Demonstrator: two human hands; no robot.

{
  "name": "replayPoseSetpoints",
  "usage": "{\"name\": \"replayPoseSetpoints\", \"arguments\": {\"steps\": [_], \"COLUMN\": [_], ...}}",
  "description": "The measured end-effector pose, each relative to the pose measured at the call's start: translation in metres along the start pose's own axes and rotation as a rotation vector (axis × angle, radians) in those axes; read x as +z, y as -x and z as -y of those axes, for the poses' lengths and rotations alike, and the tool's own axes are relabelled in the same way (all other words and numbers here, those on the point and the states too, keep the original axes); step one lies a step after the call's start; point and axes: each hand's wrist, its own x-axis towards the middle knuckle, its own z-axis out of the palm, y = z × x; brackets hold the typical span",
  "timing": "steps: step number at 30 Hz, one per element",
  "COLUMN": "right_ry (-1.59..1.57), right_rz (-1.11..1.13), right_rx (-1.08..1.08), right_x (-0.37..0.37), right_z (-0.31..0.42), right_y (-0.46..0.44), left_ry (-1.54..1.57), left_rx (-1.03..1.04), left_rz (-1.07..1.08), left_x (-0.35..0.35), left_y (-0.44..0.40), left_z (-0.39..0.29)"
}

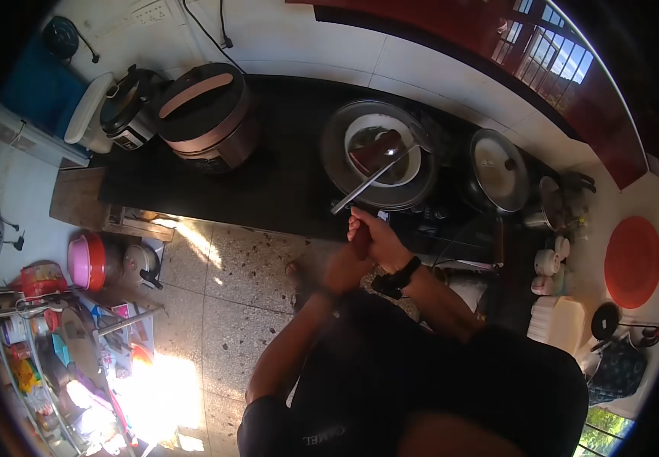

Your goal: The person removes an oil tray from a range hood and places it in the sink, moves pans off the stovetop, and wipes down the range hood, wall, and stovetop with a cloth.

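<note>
Just in front of the stove my two hands are close together. My right hand (379, 238), with a dark watch on its wrist, has its fingers closed around a dark reddish-brown piece (361, 242) whose kind I cannot make out. My left hand (347, 268) is beside and below it, smeared by motion, its fingers unclear. Beyond them a wide dark pan (335, 164) on the stove holds a white bowl (413, 169). Dark liquid and a reddish-brown slab (370, 154) are in the bowl. A metal ladle (365, 183) lies across its rim, handle toward me.
A lidded pan (499, 169) stands right of the bowl, with a small pot (549, 204) beyond. Two electric cookers, one large (206, 114) and one smaller (127, 110), stand at the counter's left. Lower left are basins (89, 260) and a loaded rack (59, 365).
</note>
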Motion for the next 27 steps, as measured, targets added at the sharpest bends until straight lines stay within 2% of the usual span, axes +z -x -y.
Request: {"name": "replayPoseSetpoints", "arguments": {"steps": [2,5,6,8,9,11,14,17,19,21,22,24,25,26,27], "right_ry": [0.046,0.120,0.180,0.194,0.177,0.289,0.284,0.374,0.281,0.411,0.441,0.241,0.235,0.362,0.613], "right_rz": [0.045,0.023,-0.013,-0.002,-0.024,0.104,0.169,0.175,0.176,0.145,0.160,0.320,0.360,0.248,0.239], "right_rx": [0.022,0.012,-0.018,0.045,0.006,-0.054,-0.033,0.006,0.090,0.043,0.086,0.288,0.352,0.276,0.141], "right_x": [0.001,0.006,0.009,0.016,0.018,0.024,0.035,0.053,0.054,0.077,0.082,0.080,0.088,0.096,0.090], "right_z": [-0.013,-0.036,-0.039,-0.051,-0.059,-0.080,-0.116,-0.152,-0.193,-0.224,-0.251,-0.273,-0.283,-0.280,-0.289], "right_y": [0.009,0.025,0.035,0.048,0.052,0.059,0.061,0.077,0.058,0.064,0.059,0.048,0.051,0.056,0.054], "left_ry": [-0.126,-0.053,-0.055,0.036,0.035,-0.069,-0.047,0.103,0.078,-0.016,0.001,-0.009,-0.053,-0.105,0.219], "left_rx": [-0.187,-0.126,-0.095,-0.137,-0.112,-0.152,-0.073,-0.103,-0.240,-0.060,-0.088,-0.259,-0.308,-0.333,-0.049], "left_rz": [0.122,0.063,0.107,0.030,0.072,-0.012,-0.038,-0.084,-0.037,-0.210,-0.253,-0.121,-0.152,-0.139,-0.318], "left_x": [-0.003,-0.002,-0.003,-0.014,-0.014,-0.019,-0.039,-0.069,-0.092,-0.106,-0.120,-0.144,-0.148,-0.139,-0.137], "left_y": [0.011,0.036,0.044,0.068,0.075,0.089,0.118,0.154,0.182,0.207,0.231,0.244,0.250,0.247,0.249], "left_z": [0.012,0.022,0.016,0.004,0.010,0.031,0.060,0.066,0.081,0.101,0.107,0.113,0.118,0.122,0.127]}}
